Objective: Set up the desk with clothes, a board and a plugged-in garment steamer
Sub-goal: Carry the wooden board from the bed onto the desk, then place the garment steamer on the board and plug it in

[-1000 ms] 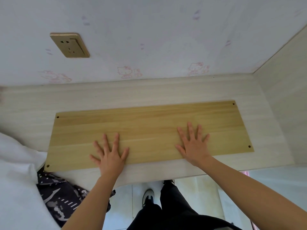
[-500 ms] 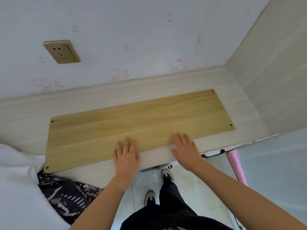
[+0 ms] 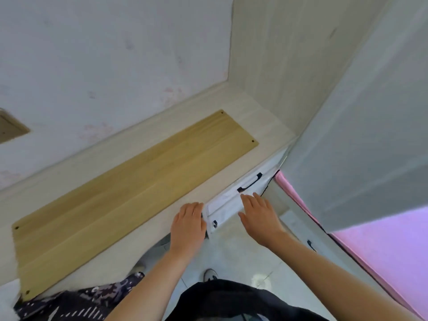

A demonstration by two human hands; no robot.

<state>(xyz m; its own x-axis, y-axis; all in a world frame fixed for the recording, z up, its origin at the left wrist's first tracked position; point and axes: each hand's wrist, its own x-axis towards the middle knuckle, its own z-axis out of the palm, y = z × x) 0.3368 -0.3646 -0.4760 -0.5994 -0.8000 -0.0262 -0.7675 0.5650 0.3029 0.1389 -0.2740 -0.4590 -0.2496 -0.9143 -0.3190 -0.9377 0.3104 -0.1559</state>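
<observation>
A long light-wood board (image 3: 129,191) with small corner holes lies flat on the pale desk (image 3: 266,121). My left hand (image 3: 188,224) is at the desk's front edge, off the board, fingers bent down over the edge beside a white drawer front. My right hand (image 3: 259,215) hovers with straight fingers over the white drawer front (image 3: 228,202), just below its black handle (image 3: 250,183). Dark patterned clothes (image 3: 76,302) lie at the desk's lower left corner. A wall socket (image 3: 9,127) shows at the far left. No steamer is in view.
A pale side panel (image 3: 289,66) closes the desk on the right. A white curtain (image 3: 370,135) and pink fabric (image 3: 382,251) hang at the right. Below are the tiled floor (image 3: 243,256), my dark trousers and shoes. A second small black handle (image 3: 310,245) sits lower right.
Both hands have slid off the board, toward me and to the right, to the desk's front edge and the drawer. The view has swung right, and the board stays in place.
</observation>
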